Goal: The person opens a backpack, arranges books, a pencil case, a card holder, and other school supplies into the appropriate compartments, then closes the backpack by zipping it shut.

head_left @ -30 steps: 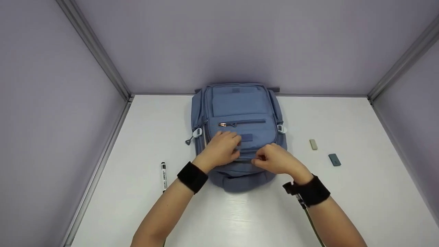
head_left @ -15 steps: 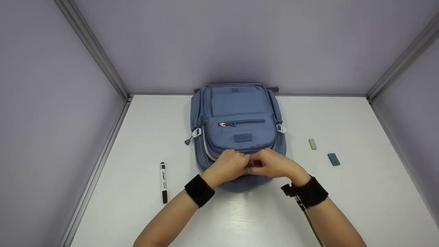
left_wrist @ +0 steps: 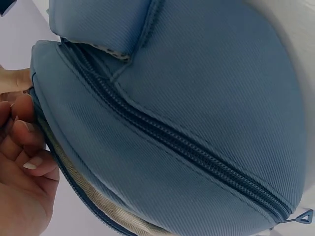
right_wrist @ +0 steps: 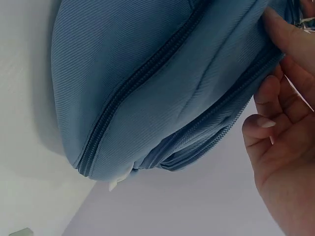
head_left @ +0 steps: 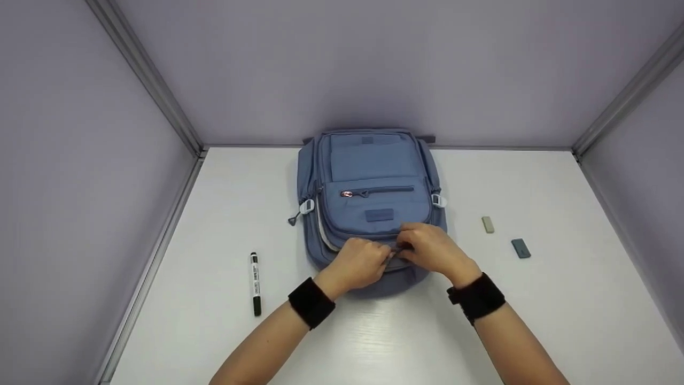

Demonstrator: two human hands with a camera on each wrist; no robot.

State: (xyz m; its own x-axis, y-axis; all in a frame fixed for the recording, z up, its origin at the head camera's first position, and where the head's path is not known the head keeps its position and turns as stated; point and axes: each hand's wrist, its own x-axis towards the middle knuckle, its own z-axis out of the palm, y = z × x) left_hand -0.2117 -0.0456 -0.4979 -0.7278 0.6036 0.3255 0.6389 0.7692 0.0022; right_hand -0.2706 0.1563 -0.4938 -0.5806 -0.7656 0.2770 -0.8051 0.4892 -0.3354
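A blue backpack (head_left: 375, 160) rests on the white table against the back wall, its top end toward me. My left hand (head_left: 359, 263) curls its fingers on the edge of the front compartment. Close beside it, my right hand (head_left: 432, 248) pinches the same zipped edge between thumb and fingers. In the left wrist view, the zipper is parted and beige lining (left_wrist: 91, 189) shows. Parted zipper teeth (right_wrist: 224, 132) also show in the right wrist view, with a metal zipper slider (right_wrist: 308, 23) near the thumb. The fingertips are partly hidden in the head view.
A black-and-white marker (head_left: 256, 283) lies left of the backpack. To its right lie a pale green block (head_left: 487, 224) and a dark green block (head_left: 520, 248). Grey walls (head_left: 352, 69) border the white table (head_left: 214, 214).
My left hand has come down and right from the backpack's front panel to meet the right hand at the zipped edge. The right hand has shifted slightly, its fingers now higher on the edge.
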